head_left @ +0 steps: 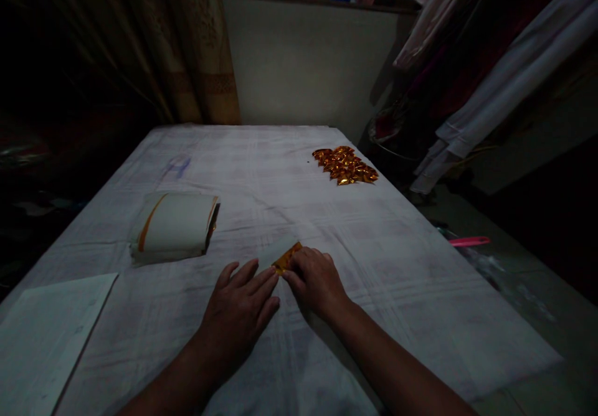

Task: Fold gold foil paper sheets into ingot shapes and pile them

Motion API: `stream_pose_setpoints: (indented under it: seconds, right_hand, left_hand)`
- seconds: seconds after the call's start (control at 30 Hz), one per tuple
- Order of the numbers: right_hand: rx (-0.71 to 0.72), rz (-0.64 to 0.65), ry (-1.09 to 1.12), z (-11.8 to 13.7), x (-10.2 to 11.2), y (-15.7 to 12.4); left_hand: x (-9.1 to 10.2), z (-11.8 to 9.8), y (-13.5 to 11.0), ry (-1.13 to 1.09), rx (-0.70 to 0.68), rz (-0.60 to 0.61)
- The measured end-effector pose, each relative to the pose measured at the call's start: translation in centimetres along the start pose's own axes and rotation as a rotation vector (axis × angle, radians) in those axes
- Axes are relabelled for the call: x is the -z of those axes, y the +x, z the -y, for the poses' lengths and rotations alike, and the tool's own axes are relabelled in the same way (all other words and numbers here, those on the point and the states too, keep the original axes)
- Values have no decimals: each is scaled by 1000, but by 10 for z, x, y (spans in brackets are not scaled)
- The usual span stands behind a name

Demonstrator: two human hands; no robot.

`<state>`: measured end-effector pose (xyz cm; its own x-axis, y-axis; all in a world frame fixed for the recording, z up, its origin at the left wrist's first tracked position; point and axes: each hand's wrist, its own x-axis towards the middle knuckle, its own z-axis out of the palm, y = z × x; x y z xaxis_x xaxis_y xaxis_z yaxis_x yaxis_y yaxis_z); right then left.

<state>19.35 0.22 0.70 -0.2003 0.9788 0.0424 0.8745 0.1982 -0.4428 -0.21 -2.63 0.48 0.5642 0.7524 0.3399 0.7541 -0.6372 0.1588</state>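
A small strip of gold foil paper, white on its back, lies on the white cloth in front of me. My left hand rests flat on the cloth with fingers stretched out, fingertips touching the strip's near edge. My right hand is curled over the strip's right end, fingers pressed down on the gold part. A pile of several folded gold foil pieces lies far right on the cloth. A stack of white sheets with gold edges sits to the left.
A pale sheet of paper lies at the near left corner. A curtain hangs at the back left and clothes hang at the right. A pink object lies on the floor to the right of the cloth.
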Motion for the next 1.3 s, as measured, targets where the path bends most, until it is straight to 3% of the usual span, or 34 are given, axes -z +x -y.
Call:
stream_pose_setpoints:
  seconds: [0.3,0.6,0.97,1.13,1.3]
  right_hand:
    - [1,-18,-3,-1,-2,-1]
    - [10,-45,22,-1,-4,-2]
    - [31,-78,66,-2,-5,-4]
    - [76,-145,129,-9,-11,-5]
    - [69,-283,221,-32,-10,-1]
  left_hand:
    - [7,14,-5,50,54,0]
    - [3,-12,13,2,35,-25]
    - [5,1,0,110,52,-7]
    - [9,-10,12,148,104,46]
    - [9,-12,22,223,147,105]
